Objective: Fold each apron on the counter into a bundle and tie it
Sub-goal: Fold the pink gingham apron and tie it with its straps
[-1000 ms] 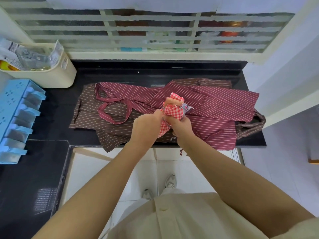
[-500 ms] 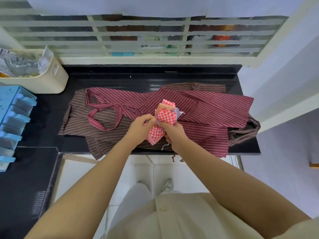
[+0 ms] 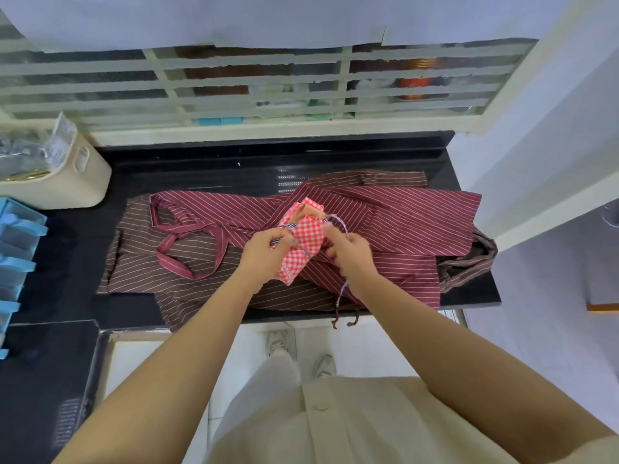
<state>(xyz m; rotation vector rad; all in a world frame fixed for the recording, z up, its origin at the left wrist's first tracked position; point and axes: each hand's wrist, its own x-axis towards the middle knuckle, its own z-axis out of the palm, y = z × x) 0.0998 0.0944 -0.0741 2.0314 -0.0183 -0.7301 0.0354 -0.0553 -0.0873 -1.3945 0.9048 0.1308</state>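
A red-and-white checked apron, rolled into a small bundle, is held above the counter between both hands. My left hand grips its left side and pinches a thin striped tie. My right hand holds the other end of the tie, which loops over the bundle and hangs down past my wrist. Beneath lie a maroon striped apron spread flat and a brown striped apron under it, on the black counter.
A cream basket with plastic packets stands at the back left. A blue rack sits along the left edge. A barred window runs behind the counter and a white wall corner closes the right side. Apron fabric hangs over the counter's right end.
My hands have drawn apart a little, pulling the thin tie out across the checked bundle. The bundle has tilted so its lower end points toward me.
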